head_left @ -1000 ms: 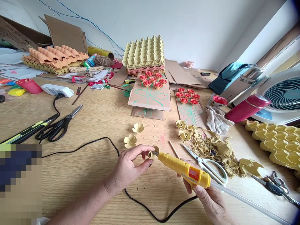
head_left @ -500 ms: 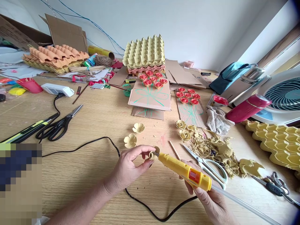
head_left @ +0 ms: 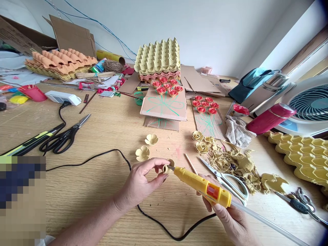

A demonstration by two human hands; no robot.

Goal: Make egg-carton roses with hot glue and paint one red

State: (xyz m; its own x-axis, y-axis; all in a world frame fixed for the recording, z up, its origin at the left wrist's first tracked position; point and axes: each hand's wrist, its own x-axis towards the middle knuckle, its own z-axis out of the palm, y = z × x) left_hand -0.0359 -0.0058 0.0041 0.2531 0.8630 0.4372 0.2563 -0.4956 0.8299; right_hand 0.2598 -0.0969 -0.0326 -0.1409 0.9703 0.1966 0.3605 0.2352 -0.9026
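Note:
My left hand [head_left: 140, 182] pinches a small rolled piece of yellow egg-carton [head_left: 167, 167] between thumb and fingers, just above the wooden table. My right hand [head_left: 228, 217] grips a yellow glue gun [head_left: 202, 186] with an orange trigger, and its nozzle touches the rolled piece. A clear glue stick [head_left: 269, 222] sticks out behind the gun. Two cut yellow flower shapes [head_left: 142, 153] lie just beyond my left hand.
White-handled scissors [head_left: 228, 181] and carton scraps [head_left: 235, 164] lie to the right. The gun's black cord [head_left: 102, 155] loops toward a white power strip [head_left: 63, 98]. Black scissors [head_left: 64, 138] lie left. Egg trays [head_left: 157, 56], red paper roses [head_left: 166, 87] on cardboard and a fan [head_left: 307, 102] stand behind.
Almost nothing differs. The glue gun and my right hand have shifted very slightly; the nozzle stays at the rolled piece in my left hand.

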